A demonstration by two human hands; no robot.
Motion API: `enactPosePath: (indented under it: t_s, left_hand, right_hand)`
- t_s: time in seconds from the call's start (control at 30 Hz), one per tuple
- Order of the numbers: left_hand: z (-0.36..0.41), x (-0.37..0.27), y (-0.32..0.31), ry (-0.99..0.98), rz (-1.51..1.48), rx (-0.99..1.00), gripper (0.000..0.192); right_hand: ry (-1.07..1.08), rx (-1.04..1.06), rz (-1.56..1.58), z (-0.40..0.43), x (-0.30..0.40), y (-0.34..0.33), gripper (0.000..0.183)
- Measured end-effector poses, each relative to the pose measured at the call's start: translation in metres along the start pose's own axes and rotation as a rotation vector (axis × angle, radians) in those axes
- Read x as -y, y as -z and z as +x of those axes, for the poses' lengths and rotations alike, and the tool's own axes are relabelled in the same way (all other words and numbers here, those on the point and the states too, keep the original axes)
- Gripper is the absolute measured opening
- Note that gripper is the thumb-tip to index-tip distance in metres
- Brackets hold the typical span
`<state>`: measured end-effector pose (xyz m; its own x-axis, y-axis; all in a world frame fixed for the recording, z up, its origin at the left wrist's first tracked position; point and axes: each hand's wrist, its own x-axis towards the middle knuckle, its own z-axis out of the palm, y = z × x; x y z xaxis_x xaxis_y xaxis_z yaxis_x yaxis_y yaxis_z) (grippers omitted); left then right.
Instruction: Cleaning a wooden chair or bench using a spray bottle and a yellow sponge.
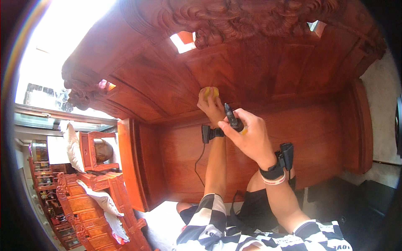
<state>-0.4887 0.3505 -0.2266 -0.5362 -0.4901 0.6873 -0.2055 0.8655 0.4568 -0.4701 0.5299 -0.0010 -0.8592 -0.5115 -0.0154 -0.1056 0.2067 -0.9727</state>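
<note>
In the head view, my left hand (209,105) presses a yellow sponge (212,92) against the panelled backrest (220,70) of a reddish carved wooden bench. My right hand (251,133) is closer to the camera and grips a bottle with a black spray head (233,117). The nozzle points up toward the backrest, just right of my left hand. Most of the bottle is hidden by my palm; a bit of yellow shows beside it. Below both hands spreads the flat wooden seat (188,157). Each wrist wears a black strapped device.
Wooden armrests close off the bench at the left (128,163) and right (361,125). Carved relief (251,22) with openings tops the backrest. A cable (197,166) hangs from the left wrist device. Farther left stand another carved bench (86,216) with cushions and a wooden stand (97,147).
</note>
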Motion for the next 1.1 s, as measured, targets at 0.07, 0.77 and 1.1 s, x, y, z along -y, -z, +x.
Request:
enactPosePath:
  t_s: [0.07, 0.77, 1.1]
  left_hand:
    - [-0.019, 0.003, -0.006, 0.045, -0.025, 0.004, 0.057]
    - [0.151, -0.066, 0.036, -0.022, -0.201, -0.473, 0.056]
    - [0.008, -0.012, -0.038, -0.253, 0.05, -0.057, 0.057]
  right_hand:
    - [0.065, -0.01, 0.028, -0.006, 0.001, -0.004, 0.029]
    - [-0.008, 0.028, -0.029, -0.005, -0.005, 0.005, 0.039]
    - [0.051, -0.006, -0.011, 0.001, -0.008, -0.001, 0.036]
